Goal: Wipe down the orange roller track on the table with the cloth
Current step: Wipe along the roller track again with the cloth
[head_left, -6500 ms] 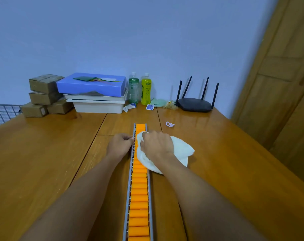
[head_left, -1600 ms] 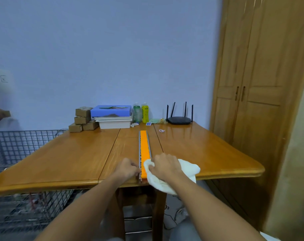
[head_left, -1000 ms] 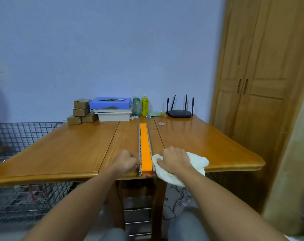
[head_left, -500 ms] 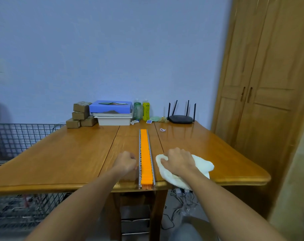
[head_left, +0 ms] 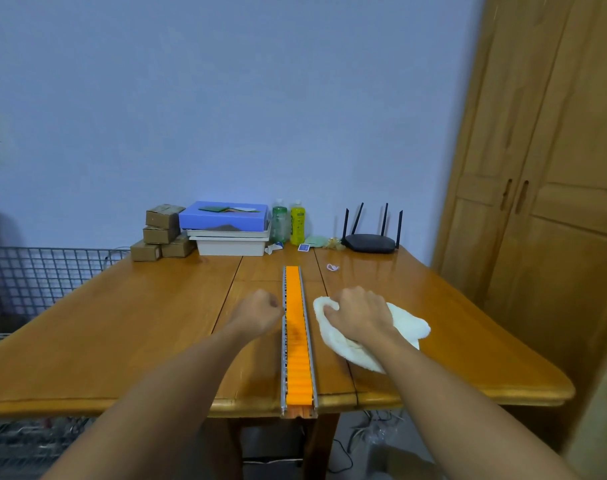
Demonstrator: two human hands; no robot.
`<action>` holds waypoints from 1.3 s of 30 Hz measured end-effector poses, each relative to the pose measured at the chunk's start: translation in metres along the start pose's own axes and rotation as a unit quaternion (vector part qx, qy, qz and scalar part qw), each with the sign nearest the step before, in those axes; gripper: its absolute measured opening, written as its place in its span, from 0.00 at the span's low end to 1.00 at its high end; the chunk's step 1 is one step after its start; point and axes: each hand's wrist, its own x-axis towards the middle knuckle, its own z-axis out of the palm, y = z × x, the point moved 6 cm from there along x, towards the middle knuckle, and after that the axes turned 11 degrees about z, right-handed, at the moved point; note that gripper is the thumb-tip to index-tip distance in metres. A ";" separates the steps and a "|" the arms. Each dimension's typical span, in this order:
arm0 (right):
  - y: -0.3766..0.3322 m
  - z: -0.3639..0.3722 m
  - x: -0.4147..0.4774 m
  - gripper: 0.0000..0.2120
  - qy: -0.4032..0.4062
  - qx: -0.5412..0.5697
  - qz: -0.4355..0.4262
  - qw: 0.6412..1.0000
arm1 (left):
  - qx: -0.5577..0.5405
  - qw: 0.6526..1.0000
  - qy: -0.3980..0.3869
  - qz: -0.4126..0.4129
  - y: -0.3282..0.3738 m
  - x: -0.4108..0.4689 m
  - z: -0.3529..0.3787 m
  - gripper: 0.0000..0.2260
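Roller track (head_left: 297, 344) lies lengthwise down the worktop (head_left: 122, 323) centre, its near end at the near edge. Right hand (head_left: 357, 315) has fingers curled into the white cloth (head_left: 407, 329), gripping it on the worktop just right of the track, off the rollers. Left hand (head_left: 258, 313) fisted against the left rail; can't tell if it pinches it.
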 end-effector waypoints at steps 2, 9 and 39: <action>-0.004 -0.001 0.012 0.16 0.002 -0.001 0.001 1.000 | 0.006 1.000 0.006 0.005 0.003 0.013 -0.006 0.09; -0.006 0.002 0.054 0.14 -0.001 0.001 0.009 1.000 | 0.019 1.000 0.004 0.002 -0.011 0.057 -0.014 0.09; -0.005 0.136 0.241 0.16 -0.039 0.010 0.038 0.998 | 0.047 0.997 -0.028 -0.062 -0.087 0.225 0.063 0.07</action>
